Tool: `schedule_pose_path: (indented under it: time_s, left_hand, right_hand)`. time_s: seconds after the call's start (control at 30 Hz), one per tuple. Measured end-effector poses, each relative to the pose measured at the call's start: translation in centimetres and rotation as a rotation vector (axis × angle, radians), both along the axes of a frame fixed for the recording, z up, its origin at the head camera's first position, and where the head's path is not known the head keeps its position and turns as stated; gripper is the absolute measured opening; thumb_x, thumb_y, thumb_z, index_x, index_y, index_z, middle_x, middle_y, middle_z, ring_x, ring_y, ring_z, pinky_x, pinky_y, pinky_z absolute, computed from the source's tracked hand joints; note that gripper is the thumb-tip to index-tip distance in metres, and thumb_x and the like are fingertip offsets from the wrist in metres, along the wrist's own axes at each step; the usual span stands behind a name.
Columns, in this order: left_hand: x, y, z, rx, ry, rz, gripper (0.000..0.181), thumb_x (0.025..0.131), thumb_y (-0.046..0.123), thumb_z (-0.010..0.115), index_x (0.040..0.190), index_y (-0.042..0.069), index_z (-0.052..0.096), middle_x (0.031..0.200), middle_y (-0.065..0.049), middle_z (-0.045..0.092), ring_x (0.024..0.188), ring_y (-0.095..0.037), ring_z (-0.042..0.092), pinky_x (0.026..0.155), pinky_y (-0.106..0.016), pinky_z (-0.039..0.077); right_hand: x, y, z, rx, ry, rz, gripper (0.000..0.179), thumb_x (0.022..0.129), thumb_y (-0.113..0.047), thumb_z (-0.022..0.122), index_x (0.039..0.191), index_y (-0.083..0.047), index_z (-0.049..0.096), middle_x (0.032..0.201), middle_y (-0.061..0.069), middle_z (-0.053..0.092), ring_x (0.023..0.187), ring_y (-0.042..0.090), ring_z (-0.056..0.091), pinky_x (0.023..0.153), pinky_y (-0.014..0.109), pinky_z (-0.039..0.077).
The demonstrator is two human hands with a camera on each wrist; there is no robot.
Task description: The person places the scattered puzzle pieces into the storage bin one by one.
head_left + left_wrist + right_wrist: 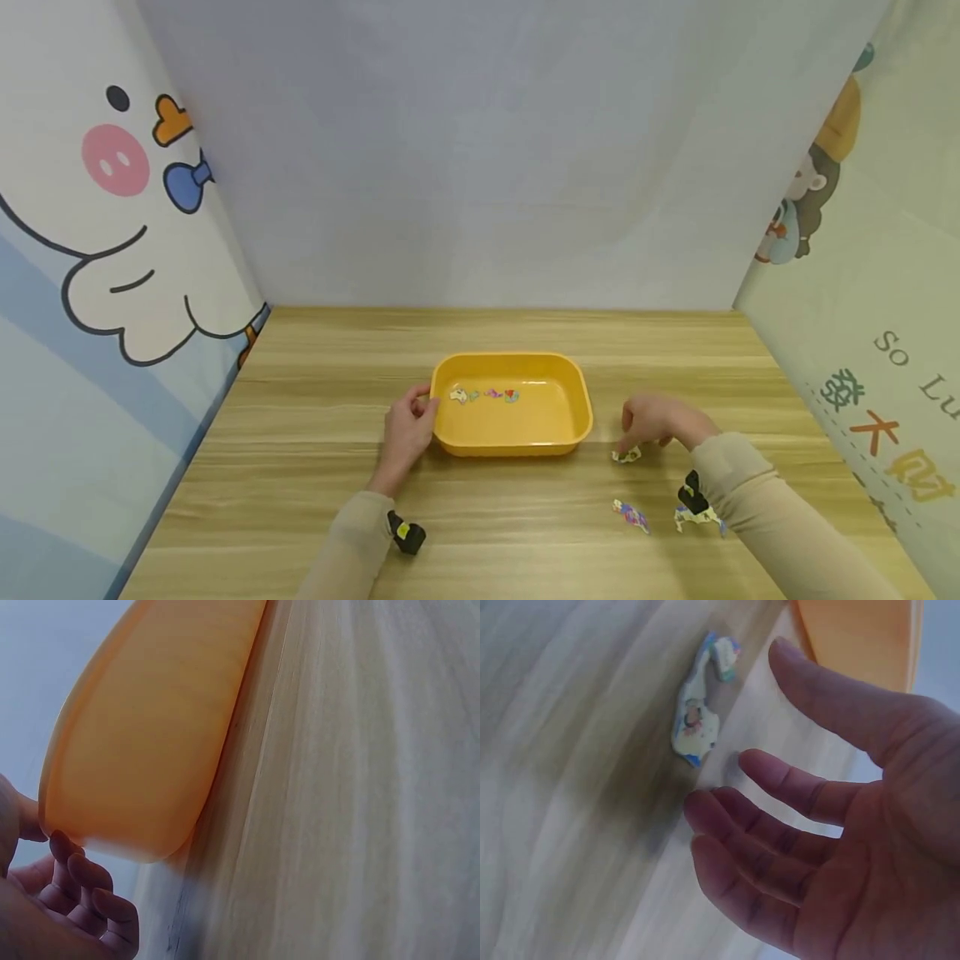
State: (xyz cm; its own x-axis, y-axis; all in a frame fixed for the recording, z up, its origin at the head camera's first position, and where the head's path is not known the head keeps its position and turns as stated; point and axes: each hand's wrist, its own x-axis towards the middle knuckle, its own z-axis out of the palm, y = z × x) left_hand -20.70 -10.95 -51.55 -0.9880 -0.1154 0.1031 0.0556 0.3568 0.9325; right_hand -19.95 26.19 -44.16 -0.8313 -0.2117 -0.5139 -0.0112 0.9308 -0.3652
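Note:
A yellow plastic basin (510, 450) stands on the wooden table. My left hand (409, 429) holds its left end, with thumb and fingertips pinching the rim in the left wrist view. Inside the basin, near its back left, lie several small colourful flat pieces (458, 395). To the right of the basin, my right hand (656, 419) hovers by an irregular, flat, pale printed piece (695, 720). In the right wrist view its thumb and fingers (772, 780) are spread apart, with nothing between them, and the piece lies just beyond the fingertips.
A pink-and-blue flat piece (631, 515) lies on the table nearer to me. Another pale piece (697, 518) is partly hidden by the black device on my right wrist. Printed cloths hang left and right, and a plain pale curtain (480, 167) stands behind the table.

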Motion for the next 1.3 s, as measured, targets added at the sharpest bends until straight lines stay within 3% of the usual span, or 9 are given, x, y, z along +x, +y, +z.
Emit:
schedule_pose_path:
  time_s: [0.27,0.47,0.7,1.3]
  left_hand:
    - [-0.2,-0.1,-0.2,-0.018,-0.007,-0.003,0.026,0.09,0.008,0.062,0.113,-0.005,0.064,0.065,-0.002,0.053,0.056,-0.013,0.046,0.049,-0.023,0.038]
    - [-0.2,-0.1,-0.2,-0.016,-0.005,0.002,0.027,0.09,0.008,0.062,0.113,-0.005,0.063,0.066,-0.003,0.054,0.056,-0.013,0.047,0.049,-0.023,0.038]
    - [-0.3,0.0,-0.4,-0.017,-0.001,0.005,0.026,0.09,0.009,0.062,0.113,-0.003,0.064,0.066,-0.004,0.054,0.054,-0.013,0.047,0.048,-0.023,0.039]
    - [-0.1,0.1,-0.2,-0.023,-0.008,0.001,0.027,0.091,0.008,0.061,0.114,-0.005,0.063,0.066,-0.004,0.053,0.056,-0.014,0.047,0.049,-0.024,0.039]
  right_hand:
    - [0.3,0.4,-1.0,-0.01,0.034,0.017,0.038,0.075,-0.025,0.082,0.091,-0.001,0.057,0.076,0.005,0.053,0.063,0.016,0.048,0.054,0.028,0.042]
    - [0.6,0.7,-1.5,-0.012,0.116,0.031,0.038,0.067,-0.017,0.085,0.088,0.0,0.058,0.08,0.005,0.052,0.07,0.02,0.049,0.062,0.033,0.044]
    - [1.3,1.0,-2.7,-0.042,0.178,0.014,0.038,0.059,-0.01,0.087,0.08,-0.003,0.056,0.075,0.004,0.05,0.068,0.02,0.048,0.06,0.033,0.042]
    - [1.4,2.5,-4.7,-0.187,0.319,0.114,0.031,0.06,-0.006,0.087,0.076,-0.007,0.06,0.069,0.0,0.053,0.063,0.013,0.048,0.059,0.031,0.043]
